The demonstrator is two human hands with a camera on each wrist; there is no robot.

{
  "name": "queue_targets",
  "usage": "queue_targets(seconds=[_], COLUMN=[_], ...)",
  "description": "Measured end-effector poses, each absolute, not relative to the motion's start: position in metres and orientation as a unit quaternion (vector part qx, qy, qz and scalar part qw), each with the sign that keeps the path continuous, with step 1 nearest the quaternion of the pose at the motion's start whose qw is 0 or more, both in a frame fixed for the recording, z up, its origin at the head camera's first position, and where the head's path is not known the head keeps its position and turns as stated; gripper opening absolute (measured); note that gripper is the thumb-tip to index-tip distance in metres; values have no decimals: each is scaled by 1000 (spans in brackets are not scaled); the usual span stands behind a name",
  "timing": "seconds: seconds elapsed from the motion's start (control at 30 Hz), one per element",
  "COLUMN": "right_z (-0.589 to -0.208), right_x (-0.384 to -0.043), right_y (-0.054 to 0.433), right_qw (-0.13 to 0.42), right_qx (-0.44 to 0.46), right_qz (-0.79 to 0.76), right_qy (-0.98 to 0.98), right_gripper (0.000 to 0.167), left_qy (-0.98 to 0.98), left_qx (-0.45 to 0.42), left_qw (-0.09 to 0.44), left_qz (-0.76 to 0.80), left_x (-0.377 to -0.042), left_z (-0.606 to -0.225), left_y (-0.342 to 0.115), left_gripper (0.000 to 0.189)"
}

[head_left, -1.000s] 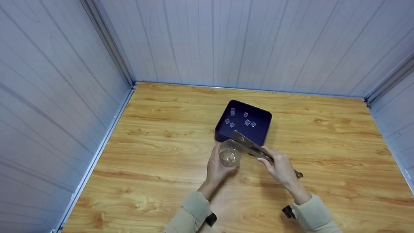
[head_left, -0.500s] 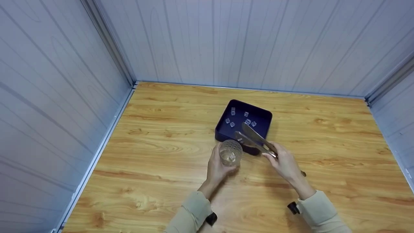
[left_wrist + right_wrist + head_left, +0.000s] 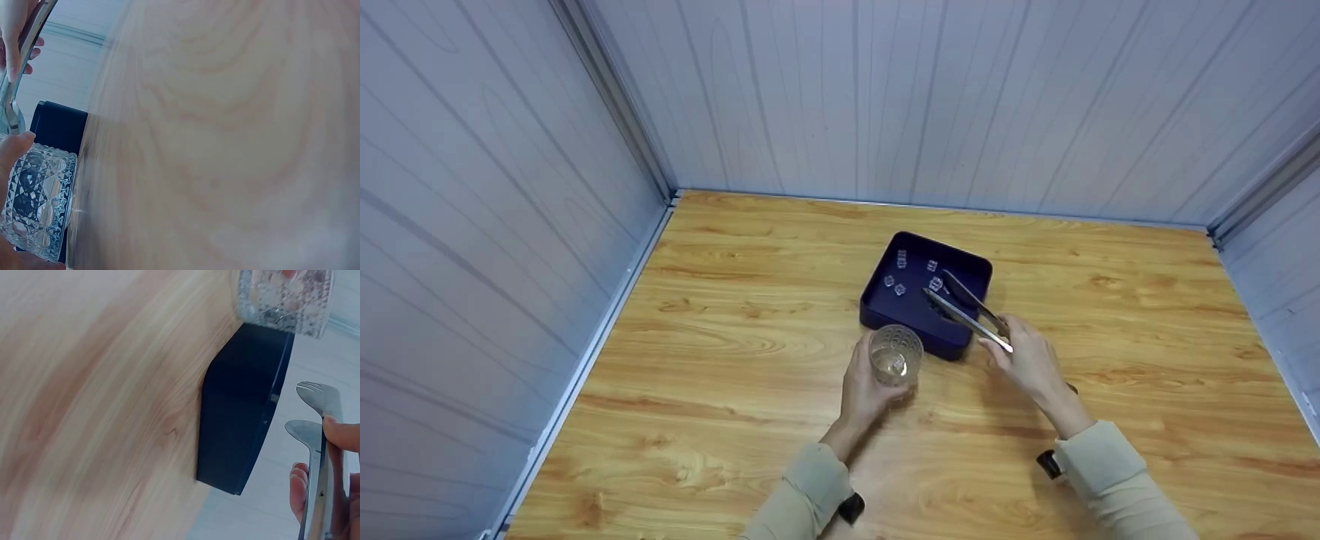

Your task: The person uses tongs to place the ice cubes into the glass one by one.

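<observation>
My left hand [image 3: 866, 390] grips a clear patterned drinking glass [image 3: 911, 345] round its side, near the front of a dark blue square tray. Something clear and shiny lies at the glass's bottom. With my right hand [image 3: 1030, 364] I hold metal serving tongs [image 3: 971, 324] with one fork-like and one spoon-like end [image 3: 306, 433]. The tong tips reach over the right half of the tray [image 3: 877, 313], spread apart beside a clear ice cube [image 3: 935, 284]. Several other clear cubes [image 3: 901, 289] lie in the tray. The tongs hide part of its floor.
All this rests on a wood-grain table [image 3: 720, 322]. Pale panel walls [image 3: 810, 97] rise behind it and at both sides. Each wrist carries a small black device [image 3: 851, 508] at the sleeve cuff.
My right hand has drawn the tongs from the glass rim up and right, over the tray. The tong ends have spread wider. My left hand and the glass have stayed nearly still.
</observation>
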State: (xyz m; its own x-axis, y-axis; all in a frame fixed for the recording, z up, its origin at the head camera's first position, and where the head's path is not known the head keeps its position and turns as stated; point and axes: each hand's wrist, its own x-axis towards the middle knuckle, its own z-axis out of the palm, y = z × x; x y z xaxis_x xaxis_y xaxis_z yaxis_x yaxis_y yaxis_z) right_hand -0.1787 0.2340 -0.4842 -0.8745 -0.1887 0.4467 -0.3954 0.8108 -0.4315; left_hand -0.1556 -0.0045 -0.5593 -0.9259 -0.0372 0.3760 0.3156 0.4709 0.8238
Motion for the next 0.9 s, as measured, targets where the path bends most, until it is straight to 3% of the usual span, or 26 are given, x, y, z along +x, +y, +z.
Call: queue_targets(seconds=[0.4, 0.9], right_z=[-485, -478], right_x=[-194, -215], right_y=[234, 222], right_qw=[193, 148], right_qx=[136, 98], right_qz=[205, 136], right_qy=[-950, -975], right_gripper=[39, 34], left_qy=[-852, -841], left_qx=[-74, -76], left_qw=[160, 166], left_qz=[-492, -510], left_x=[-155, -156], left_z=[-559, -561], left_y=[-5, -4], left_gripper=[99, 97])
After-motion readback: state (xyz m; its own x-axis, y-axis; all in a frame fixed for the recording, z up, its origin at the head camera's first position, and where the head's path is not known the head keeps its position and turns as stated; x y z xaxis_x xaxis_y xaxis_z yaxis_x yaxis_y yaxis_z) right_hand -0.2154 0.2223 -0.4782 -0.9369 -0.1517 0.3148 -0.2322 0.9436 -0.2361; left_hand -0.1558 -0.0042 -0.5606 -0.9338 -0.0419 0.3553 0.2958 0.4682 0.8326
